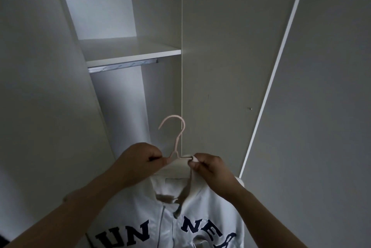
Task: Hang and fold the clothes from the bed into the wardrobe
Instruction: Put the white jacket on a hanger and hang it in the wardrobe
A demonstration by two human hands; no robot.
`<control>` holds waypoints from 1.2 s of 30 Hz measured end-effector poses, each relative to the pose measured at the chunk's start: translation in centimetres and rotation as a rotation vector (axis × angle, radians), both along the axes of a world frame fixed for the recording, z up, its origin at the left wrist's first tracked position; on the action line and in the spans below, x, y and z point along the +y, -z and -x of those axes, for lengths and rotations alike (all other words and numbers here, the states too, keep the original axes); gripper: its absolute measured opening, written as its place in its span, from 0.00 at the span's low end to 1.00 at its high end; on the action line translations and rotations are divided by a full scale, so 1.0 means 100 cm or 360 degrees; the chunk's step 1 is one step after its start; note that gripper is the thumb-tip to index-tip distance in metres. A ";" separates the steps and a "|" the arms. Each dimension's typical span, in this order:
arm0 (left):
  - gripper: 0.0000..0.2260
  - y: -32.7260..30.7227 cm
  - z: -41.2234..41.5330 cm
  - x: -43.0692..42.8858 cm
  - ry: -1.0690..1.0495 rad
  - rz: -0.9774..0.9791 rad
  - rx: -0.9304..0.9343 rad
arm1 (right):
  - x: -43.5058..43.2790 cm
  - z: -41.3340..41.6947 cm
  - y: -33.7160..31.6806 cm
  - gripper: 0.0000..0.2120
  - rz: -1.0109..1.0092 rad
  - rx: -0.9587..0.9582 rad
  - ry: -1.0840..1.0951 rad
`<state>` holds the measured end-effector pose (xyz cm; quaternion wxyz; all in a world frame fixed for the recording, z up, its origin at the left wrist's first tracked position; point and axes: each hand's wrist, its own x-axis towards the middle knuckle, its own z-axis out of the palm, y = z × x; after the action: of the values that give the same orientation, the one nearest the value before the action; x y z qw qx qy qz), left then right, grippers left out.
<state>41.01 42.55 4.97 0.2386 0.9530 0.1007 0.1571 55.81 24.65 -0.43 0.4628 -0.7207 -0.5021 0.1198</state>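
Observation:
A white zip-up jacket (176, 219) with dark blue letters on the chest hangs on a pale pink hanger (176, 135), held up in front of the open wardrobe. My left hand (140, 159) pinches the hanger's left shoulder and the jacket's collar. My right hand (208, 167) pinches the collar fabric at the hanger's right shoulder. The hanger's hook points up and is free, well below the metal rail (122, 66). The jacket's lower part is cut off by the frame.
The white wardrobe has a shelf (130, 51) with the rail under its front edge. A closed door panel (220, 67) stands to the right of the open bay. An open door (321, 107) angles in at the far right.

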 end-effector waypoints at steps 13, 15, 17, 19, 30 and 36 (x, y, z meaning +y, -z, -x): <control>0.06 0.033 0.039 0.035 -0.0384 0.0650 -0.0427 | 0.020 0.013 -0.009 0.21 0.0202 -0.0096 0.0965; 0.06 0.039 0.047 0.044 -0.0382 0.0708 -0.0376 | 0.031 0.010 -0.013 0.22 0.0244 -0.0052 0.1035; 0.05 0.041 0.051 0.053 -0.0392 0.0703 -0.0330 | 0.043 0.007 -0.017 0.22 0.0277 0.0009 0.1075; 0.04 0.040 0.055 0.065 -0.0400 0.0656 -0.0301 | 0.057 0.006 -0.018 0.22 0.0267 0.0052 0.1092; 0.04 0.042 0.042 0.107 -0.0523 0.0679 -0.0353 | 0.104 -0.021 -0.025 0.19 0.0117 -0.0101 0.1000; 0.04 0.043 0.006 0.126 -0.0635 0.0715 -0.0340 | 0.136 -0.058 -0.024 0.18 0.0137 -0.0162 0.0849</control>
<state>40.45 55.12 0.67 0.4168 0.8160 0.2923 0.2739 61.62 38.27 1.98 0.4211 -0.8516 -0.3115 -0.0216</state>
